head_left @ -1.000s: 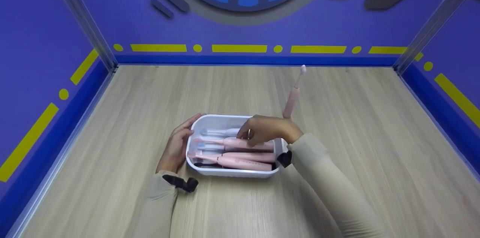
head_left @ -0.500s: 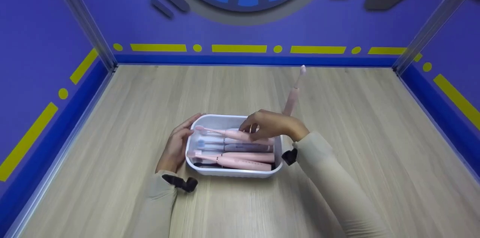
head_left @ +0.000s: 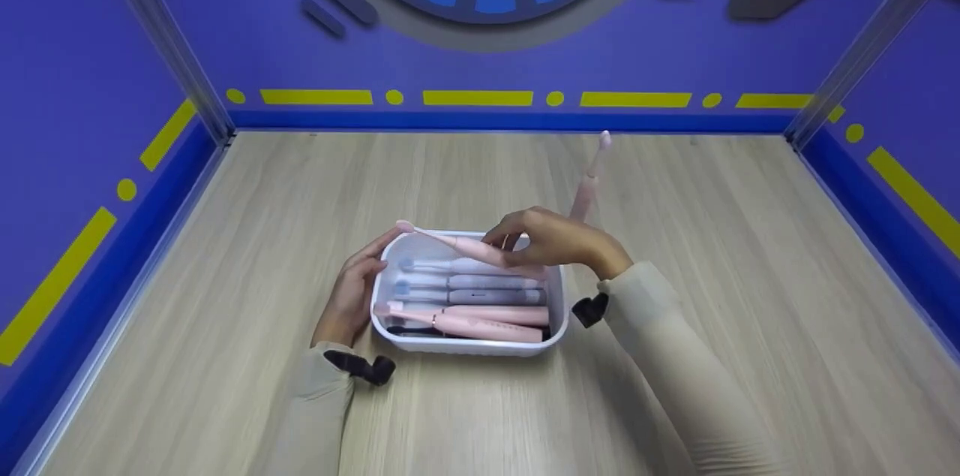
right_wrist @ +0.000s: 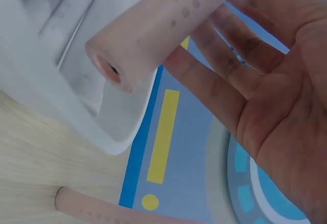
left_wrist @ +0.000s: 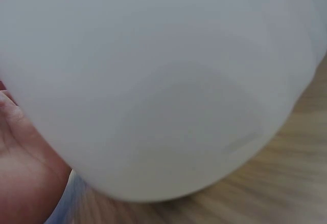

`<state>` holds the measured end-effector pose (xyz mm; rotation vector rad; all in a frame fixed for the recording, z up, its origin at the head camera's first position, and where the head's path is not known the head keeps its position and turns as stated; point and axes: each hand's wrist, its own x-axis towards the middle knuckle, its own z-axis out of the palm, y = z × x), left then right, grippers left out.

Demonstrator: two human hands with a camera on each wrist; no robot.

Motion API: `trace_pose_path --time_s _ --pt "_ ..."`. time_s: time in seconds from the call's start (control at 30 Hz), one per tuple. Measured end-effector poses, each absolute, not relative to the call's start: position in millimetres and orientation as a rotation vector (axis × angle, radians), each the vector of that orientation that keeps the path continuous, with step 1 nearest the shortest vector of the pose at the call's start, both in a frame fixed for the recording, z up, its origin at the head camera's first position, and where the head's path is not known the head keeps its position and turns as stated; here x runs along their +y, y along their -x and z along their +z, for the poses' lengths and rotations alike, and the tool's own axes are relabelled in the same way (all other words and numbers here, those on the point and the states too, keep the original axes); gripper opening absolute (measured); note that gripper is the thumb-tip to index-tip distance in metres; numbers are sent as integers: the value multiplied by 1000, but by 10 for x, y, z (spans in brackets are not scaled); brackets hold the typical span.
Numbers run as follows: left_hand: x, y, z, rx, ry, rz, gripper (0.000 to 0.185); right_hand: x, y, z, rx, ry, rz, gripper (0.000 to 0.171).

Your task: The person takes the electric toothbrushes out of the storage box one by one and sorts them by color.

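A white plastic storage box (head_left: 469, 347) stands on the table, with several electric toothbrushes lying in it. My left hand (head_left: 354, 292) holds the box's left end, thumb at the rim and fingers along the outside; its palm shows beside the white wall in the left wrist view. Above the back of the box, my right hand (head_left: 559, 239) pinches a pink electric toothbrush (head_left: 474, 248) by its handle, brush head raised over the back left corner. The right wrist view shows the handle's round bottom end and row of small marks. Below it lie pale and grey toothbrushes (head_left: 495, 296).
Two more pink toothbrushes (head_left: 491, 326) lie at the box's front, beside something dark. Another pink electric toothbrush (head_left: 586, 191) stands upright on the table behind my right hand. Blue and purple panels (head_left: 480, 70) wall the wooden table (head_left: 337, 176) at back and sides.
My right hand has lifted the pink toothbrush up and back from among the others, uncovering the pale and grey toothbrushes beneath. The left hand and the box have stayed put.
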<state>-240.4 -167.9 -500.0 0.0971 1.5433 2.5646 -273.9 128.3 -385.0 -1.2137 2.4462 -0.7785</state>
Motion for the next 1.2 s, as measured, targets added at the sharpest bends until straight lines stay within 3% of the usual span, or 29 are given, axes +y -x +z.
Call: trace_pose_path --time_s 1.2 --pt "-1685 2401 -4988 1531 -49 2564 57 1626 2735 -3917 2524 1215 -1294 33"
